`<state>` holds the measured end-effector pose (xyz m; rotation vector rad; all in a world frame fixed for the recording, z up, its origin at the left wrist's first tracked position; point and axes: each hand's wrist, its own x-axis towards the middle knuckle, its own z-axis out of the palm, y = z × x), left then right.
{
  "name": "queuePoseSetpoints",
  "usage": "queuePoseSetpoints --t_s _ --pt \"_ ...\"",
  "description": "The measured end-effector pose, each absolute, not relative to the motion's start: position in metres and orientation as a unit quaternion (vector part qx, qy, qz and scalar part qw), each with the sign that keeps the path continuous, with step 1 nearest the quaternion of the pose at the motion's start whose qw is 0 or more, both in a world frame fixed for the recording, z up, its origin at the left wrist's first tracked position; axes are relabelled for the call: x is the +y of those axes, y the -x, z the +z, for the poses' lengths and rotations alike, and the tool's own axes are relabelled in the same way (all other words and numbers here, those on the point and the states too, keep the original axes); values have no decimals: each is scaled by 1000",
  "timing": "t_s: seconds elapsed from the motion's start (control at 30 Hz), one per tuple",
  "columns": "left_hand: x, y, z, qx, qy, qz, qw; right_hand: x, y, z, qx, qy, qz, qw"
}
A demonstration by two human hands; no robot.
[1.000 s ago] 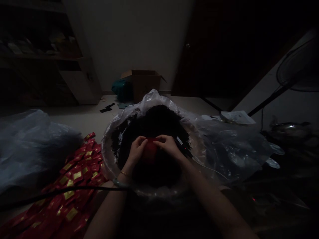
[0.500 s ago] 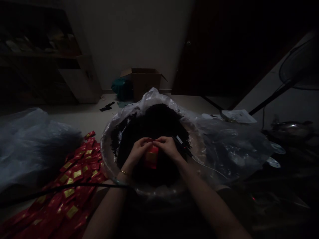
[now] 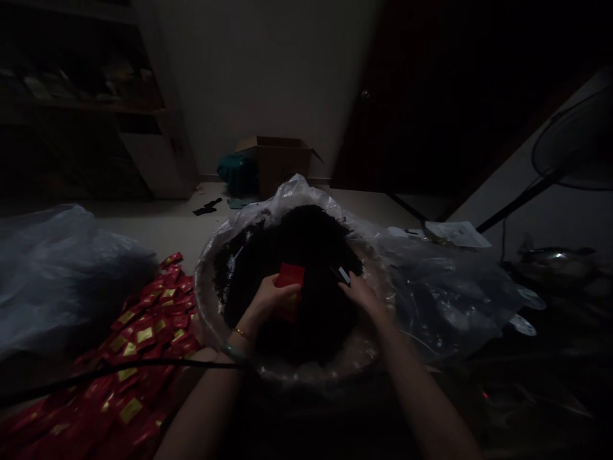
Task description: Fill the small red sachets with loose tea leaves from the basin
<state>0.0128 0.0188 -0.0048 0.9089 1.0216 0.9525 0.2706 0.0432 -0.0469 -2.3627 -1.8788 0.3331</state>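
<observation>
Holding one red packet [image 3: 290,275] is the work of the left hand [image 3: 268,299]: its thumb lies across the face of the packet, and its fingers are clamped on the side. The packet is above the dark loose material [image 3: 306,233], which fills the middle of a round basin [image 3: 204,300] lined with clear plastic. The right hand [image 3: 363,295] is at the right part of the same basin, its fingertips beside a small black tool with a white label [image 3: 343,275]. The room is so dark that I cannot tell whether these fingers are closed on the tool or only touch it. Between the two hands there is a gap, and the tool is apart from the packet.

On the left side, outside of the basin, many red packets with gold patches [image 3: 143,335] lie in a loose heap.

In my judgement, the step in hand is the taking of the tool, while the packet is kept ready. The next move calls for a sure hold by the right hand, and for the left hand to present the edge of the packet flat and steady, without folds.
</observation>
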Motion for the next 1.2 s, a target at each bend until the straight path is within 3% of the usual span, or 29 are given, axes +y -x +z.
queuePoseSetpoints --t_s 0.3,0.5,0.7,1.03,1.2 --pt "20 -13 -12 430 -397 439 682 51 -282 -56 -616 768 144 100" --pt "20 -14 -13 434 -418 437 668 32 -265 2 -696 629 219 269" --pt "16 -16 -11 436 -485 398 645 9 -207 41 -751 525 323 237" --pt "14 -15 -20 384 -552 315 670 16 -207 28 -752 530 305 245" --pt "14 -14 -17 377 -531 343 677 16 -205 27 -743 539 294 266"
